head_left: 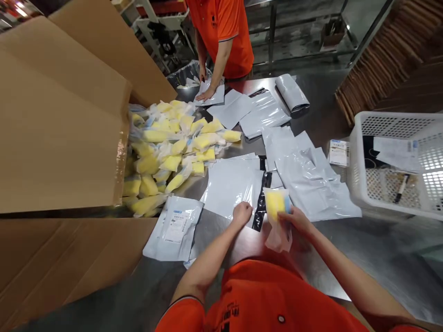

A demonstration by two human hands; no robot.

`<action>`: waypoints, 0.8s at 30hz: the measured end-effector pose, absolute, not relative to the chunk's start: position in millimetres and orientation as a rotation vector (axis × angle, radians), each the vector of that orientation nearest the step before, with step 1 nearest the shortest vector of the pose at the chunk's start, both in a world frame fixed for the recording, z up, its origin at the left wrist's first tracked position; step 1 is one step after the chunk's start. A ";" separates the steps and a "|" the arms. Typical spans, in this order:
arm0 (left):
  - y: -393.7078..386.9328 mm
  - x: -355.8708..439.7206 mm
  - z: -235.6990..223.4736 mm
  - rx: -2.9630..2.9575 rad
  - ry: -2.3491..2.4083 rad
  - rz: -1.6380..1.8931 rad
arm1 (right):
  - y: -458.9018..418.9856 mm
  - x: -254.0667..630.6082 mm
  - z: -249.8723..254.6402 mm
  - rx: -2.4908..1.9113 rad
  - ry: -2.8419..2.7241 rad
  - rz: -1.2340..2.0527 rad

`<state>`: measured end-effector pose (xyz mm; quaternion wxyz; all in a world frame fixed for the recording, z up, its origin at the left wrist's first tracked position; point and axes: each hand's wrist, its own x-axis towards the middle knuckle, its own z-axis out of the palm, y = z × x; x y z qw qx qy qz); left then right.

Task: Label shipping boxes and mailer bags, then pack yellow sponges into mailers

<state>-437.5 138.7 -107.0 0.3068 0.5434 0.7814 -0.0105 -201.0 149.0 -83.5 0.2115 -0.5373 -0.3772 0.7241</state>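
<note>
Running under everything, a brushed stainless-steel work table [327, 258] fills the lower view in a dim, warehouse-like room, with a stack of flat brown cardboard sheets [391, 69] at upper right and a plastic-lined bin [185, 74] past the far end. A large open brown corrugated carton [58, 124] sits at the left, its flaps spread, with yellow sponges in clear plastic bags [166, 147] spilling from it onto the steel. Pale grey poly mailers [231, 189] are scattered across the middle, and one nearest the carton carries a printed white label [176, 226]. A white plastic crate [391, 117] at right holds papers and a black marker pen [400, 188].

The person's right hand [297, 221] grips one yellow sponge in its clear bag [275, 205], fingers closed together around it, above the table and just beside a mailer's black-edged opening. The sponge's long axis stands near upright, its top pointing away from the person, the loose bag end hanging toward the table. The left hand [242, 214] lies on the nearest mailer, fingers together and slightly curled. Across the table, a co-worker in an orange polo shirt [221, 32] presses a hand [206, 94] flat on another mailer.
</note>
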 end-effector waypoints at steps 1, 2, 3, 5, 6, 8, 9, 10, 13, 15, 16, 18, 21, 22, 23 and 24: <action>132.5 -437.5 -104.2 1.435 2.085 -0.036 | 159.5 -207.7 -82.6 -1.475 -1.075 1.987; 128.6 -435.1 -102.0 1.442 2.105 -0.032 | 168.7 -214.0 -82.2 -1.467 -1.090 1.956; 126.8 -431.1 -100.8 1.452 2.123 -0.021 | 176.2 -219.3 -82.4 -1.465 -1.095 1.928; 127.9 -421.3 -101.6 1.466 2.141 0.013 | 184.9 -225.3 -84.3 -1.502 -1.081 1.892; 129.7 -417.3 -103.2 1.461 2.144 0.030 | 186.4 -225.9 -86.0 -1.516 -1.079 1.887; 133.4 -413.9 -107.3 1.420 2.153 0.064 | 184.8 -223.1 -89.6 -1.534 -1.115 1.877; 134.6 -414.9 -109.2 1.392 2.155 0.086 | 182.7 -220.5 -91.0 -1.546 -1.162 1.862; 135.1 -417.3 -110.7 1.366 2.153 0.112 | 180.3 -217.8 -91.6 -1.547 -1.230 1.845; 133.2 -428.3 -110.9 1.309 2.137 0.201 | 173.9 -212.3 -87.0 -1.527 -1.496 1.807; 130.5 -434.2 -106.3 1.294 2.143 0.267 | 171.6 -212.7 -79.4 -1.553 -1.652 1.768; 129.1 -436.0 -102.5 1.293 2.156 0.305 | 171.2 -214.4 -75.2 -1.573 -1.712 1.758; 126.1 -437.1 -92.1 1.301 2.195 0.390 | 172.7 -222.2 -68.3 -1.552 -1.802 1.794; 120.2 -434.3 -73.2 1.433 2.211 0.519 | 183.2 -248.6 -64.3 -1.408 -1.822 1.890; 117.5 -432.7 -67.3 1.520 2.189 0.538 | 189.0 -261.3 -64.2 -1.367 -1.800 1.901; 114.4 -431.0 -62.1 1.611 2.158 0.544 | 195.5 -275.3 -64.2 -1.341 -1.768 1.902; 111.1 -429.4 -57.9 1.689 2.129 0.539 | 202.0 -289.7 -63.8 -1.313 -1.721 1.903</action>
